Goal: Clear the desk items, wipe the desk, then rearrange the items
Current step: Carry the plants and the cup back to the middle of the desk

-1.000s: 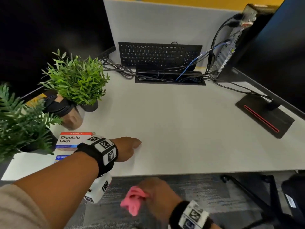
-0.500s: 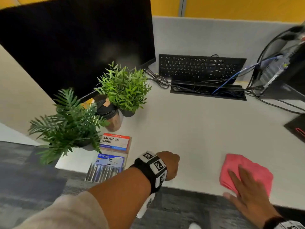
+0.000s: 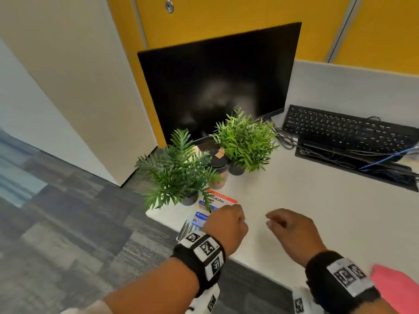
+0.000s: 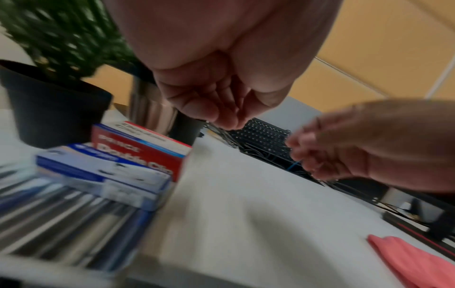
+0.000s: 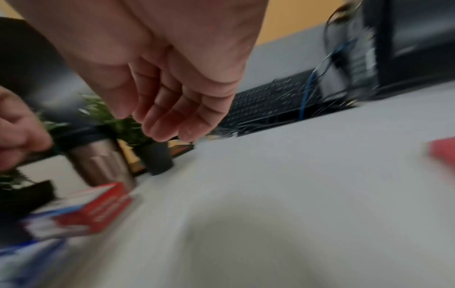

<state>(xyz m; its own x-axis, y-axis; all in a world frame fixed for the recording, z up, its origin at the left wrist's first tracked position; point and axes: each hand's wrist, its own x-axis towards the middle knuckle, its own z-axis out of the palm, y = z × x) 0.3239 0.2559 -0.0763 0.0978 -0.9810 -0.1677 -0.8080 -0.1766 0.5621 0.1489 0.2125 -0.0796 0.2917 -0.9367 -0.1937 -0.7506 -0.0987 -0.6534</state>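
On the white desk (image 3: 317,211) my left hand (image 3: 226,223) hovers with fingers curled into the palm, holding nothing, just right of the red Double Clip box (image 3: 221,199). A blue-and-white box (image 3: 200,217) and a pack of pens (image 3: 187,227) lie by the desk's left front corner. My right hand (image 3: 290,230) hangs beside the left one, fingers relaxed and empty. The pink cloth (image 3: 399,291) lies on the desk behind my right wrist. Two potted plants (image 3: 179,171) (image 3: 244,141) and a metal tumbler (image 3: 218,171) stand behind the boxes.
A black monitor (image 3: 217,87) stands at the back left, behind the plants. A black keyboard (image 3: 347,128) leans on the rear partition above a cable tray (image 3: 353,164) full of wires. The desk's front edge runs under my wrists, with carpet below.
My right hand has come off the pink cloth and moved left, near my left hand. The cloth stays on the desk. My view has swung left.
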